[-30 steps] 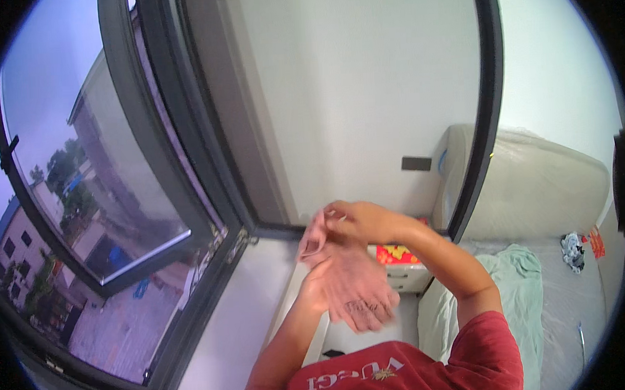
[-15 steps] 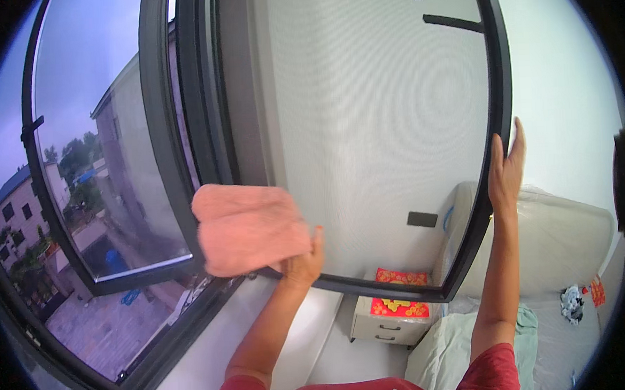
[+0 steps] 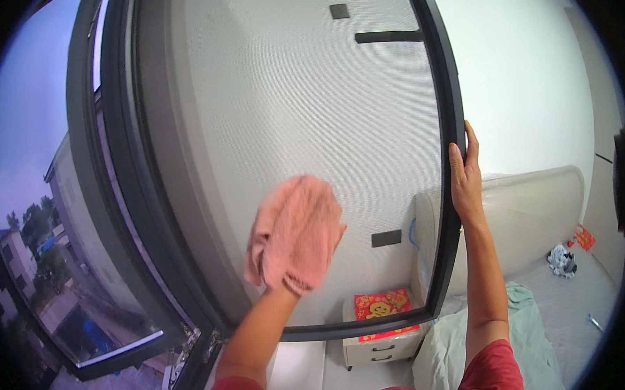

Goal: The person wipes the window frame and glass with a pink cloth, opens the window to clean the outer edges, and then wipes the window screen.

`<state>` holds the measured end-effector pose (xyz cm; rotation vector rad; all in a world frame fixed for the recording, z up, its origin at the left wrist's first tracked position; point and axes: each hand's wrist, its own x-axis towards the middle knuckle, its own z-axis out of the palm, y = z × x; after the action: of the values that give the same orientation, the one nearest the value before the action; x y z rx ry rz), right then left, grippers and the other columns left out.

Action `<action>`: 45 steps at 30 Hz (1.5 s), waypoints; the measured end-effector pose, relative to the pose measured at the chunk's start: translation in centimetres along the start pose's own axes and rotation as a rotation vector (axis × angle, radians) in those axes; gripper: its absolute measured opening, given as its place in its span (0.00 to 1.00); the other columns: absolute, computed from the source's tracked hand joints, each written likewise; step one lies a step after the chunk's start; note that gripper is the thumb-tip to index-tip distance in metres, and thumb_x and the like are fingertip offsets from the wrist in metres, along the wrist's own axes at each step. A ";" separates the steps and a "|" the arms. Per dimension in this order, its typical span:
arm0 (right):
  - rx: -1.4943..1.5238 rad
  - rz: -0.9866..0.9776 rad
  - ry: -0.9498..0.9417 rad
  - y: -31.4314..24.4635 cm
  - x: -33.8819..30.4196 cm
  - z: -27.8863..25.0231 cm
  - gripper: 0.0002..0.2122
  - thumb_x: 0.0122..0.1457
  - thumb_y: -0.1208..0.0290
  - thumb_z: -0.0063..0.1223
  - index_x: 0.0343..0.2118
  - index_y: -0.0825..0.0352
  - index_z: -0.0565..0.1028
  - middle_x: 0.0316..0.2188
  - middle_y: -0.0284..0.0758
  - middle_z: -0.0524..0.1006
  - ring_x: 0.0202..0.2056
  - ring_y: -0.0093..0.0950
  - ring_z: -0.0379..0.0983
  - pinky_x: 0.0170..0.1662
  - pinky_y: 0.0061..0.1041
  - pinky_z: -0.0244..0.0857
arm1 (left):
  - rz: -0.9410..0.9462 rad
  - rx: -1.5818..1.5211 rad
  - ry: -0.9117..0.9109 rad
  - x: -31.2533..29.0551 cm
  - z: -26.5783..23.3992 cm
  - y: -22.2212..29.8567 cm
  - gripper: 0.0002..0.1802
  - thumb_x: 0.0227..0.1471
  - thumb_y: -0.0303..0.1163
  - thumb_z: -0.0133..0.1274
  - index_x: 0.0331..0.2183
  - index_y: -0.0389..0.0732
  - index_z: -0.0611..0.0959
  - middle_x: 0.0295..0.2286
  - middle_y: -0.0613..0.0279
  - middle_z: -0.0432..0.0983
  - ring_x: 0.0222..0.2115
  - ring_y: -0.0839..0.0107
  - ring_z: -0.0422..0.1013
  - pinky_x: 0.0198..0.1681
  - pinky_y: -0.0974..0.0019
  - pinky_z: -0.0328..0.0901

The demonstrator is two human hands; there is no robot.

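A pink cloth (image 3: 296,227) drapes over my left hand (image 3: 284,299), hiding its fingers; only the wrist shows below. The hand has the cloth up at the lower middle of a mesh screen (image 3: 309,118). Around the mesh runs a dark screen frame (image 3: 450,95), swung into the room. My right hand (image 3: 468,181) grips the right upright of that frame, thumb on the near side and fingers round the outer edge. A short black handle (image 3: 389,36) sits near the top of the same upright.
An opened window sash (image 3: 117,351) stands at the left, with buildings and trees outside. Behind the screen are a nightstand (image 3: 378,351) with a red decorated sheet (image 3: 381,305), and a bed with a padded headboard (image 3: 529,206) and pale green fabric (image 3: 524,325).
My left hand has brought the cloth up in front of the mesh, and the cloth now wraps over the hand. The right hand keeps its grip while the view has shifted right.
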<state>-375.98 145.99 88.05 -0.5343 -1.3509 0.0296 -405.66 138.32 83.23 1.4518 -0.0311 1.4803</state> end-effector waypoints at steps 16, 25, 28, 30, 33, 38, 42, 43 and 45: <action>-0.080 -0.056 0.033 0.3 0.4 -1.1 0.28 0.67 0.67 0.45 0.65 0.72 0.53 0.61 0.53 0.62 0.62 0.45 0.60 0.63 0.34 0.54 | -0.839 -3.083 -0.252 30.3 17.1 10.7 0.12 0.53 0.41 0.48 0.25 0.46 0.81 0.22 0.60 0.73 0.23 0.60 0.72 0.27 0.56 0.64; -0.055 -0.016 0.012 -0.2 0.2 -0.7 0.29 0.68 0.63 0.44 0.66 0.71 0.51 0.61 0.52 0.61 0.61 0.44 0.60 0.63 0.34 0.54 | -1.388 -2.968 -0.177 36.9 12.3 10.4 0.24 0.60 0.51 0.44 0.52 0.47 0.75 0.51 0.57 0.70 0.53 0.59 0.64 0.60 0.60 0.56; -0.055 -0.076 0.043 0.4 0.4 -1.0 0.27 0.68 0.65 0.44 0.65 0.70 0.53 0.61 0.51 0.62 0.61 0.42 0.61 0.63 0.34 0.55 | -1.592 -3.233 -0.023 33.4 12.0 7.2 0.23 0.58 0.47 0.47 0.50 0.47 0.77 0.48 0.56 0.72 0.51 0.57 0.67 0.57 0.59 0.60; -0.022 -0.048 0.037 0.5 0.4 -0.5 0.27 0.68 0.65 0.45 0.66 0.69 0.53 0.60 0.51 0.64 0.60 0.42 0.62 0.62 0.34 0.55 | -1.556 -3.375 0.094 29.8 11.4 5.4 0.21 0.56 0.45 0.49 0.49 0.46 0.77 0.46 0.55 0.73 0.49 0.56 0.68 0.55 0.58 0.62; -0.006 0.000 0.018 0.7 0.3 -0.4 0.27 0.68 0.62 0.45 0.66 0.66 0.53 0.58 0.51 0.66 0.57 0.42 0.66 0.60 0.34 0.58 | -1.472 -3.596 0.246 24.1 10.9 1.8 0.20 0.54 0.42 0.52 0.47 0.45 0.79 0.43 0.54 0.75 0.47 0.55 0.71 0.52 0.57 0.65; 0.035 -0.039 0.022 1.1 0.3 -0.7 0.26 0.69 0.57 0.39 0.65 0.64 0.55 0.55 0.51 0.70 0.54 0.43 0.69 0.57 0.35 0.60 | -1.145 -3.957 0.431 12.6 10.7 -3.1 0.18 0.51 0.37 0.57 0.44 0.44 0.81 0.38 0.52 0.78 0.42 0.53 0.75 0.48 0.55 0.70; -0.040 0.010 0.059 1.2 0.4 -1.2 0.25 0.70 0.55 0.36 0.65 0.62 0.56 0.55 0.50 0.70 0.54 0.43 0.70 0.57 0.35 0.60 | -0.750 -4.245 0.489 3.6 10.7 -8.2 0.19 0.51 0.37 0.57 0.45 0.43 0.80 0.39 0.51 0.78 0.43 0.54 0.75 0.48 0.56 0.71; -0.026 0.026 0.057 1.3 0.4 -0.8 0.24 0.70 0.56 0.35 0.65 0.62 0.56 0.55 0.50 0.70 0.54 0.43 0.70 0.57 0.35 0.60 | -0.605 -4.298 0.477 1.5 10.6 -9.1 0.19 0.51 0.37 0.57 0.45 0.43 0.80 0.40 0.51 0.78 0.43 0.54 0.75 0.47 0.56 0.71; 0.025 0.056 0.038 0.7 0.1 -0.1 0.25 0.71 0.57 0.35 0.65 0.66 0.56 0.58 0.50 0.67 0.56 0.43 0.67 0.59 0.34 0.58 | -0.314 -4.393 0.441 -2.1 10.2 -10.6 0.19 0.52 0.38 0.57 0.46 0.43 0.80 0.41 0.51 0.78 0.43 0.54 0.75 0.47 0.56 0.71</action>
<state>-375.63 146.59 87.82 -0.5488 -1.2972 0.0820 -391.95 135.71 78.08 2.9674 1.4800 1.3092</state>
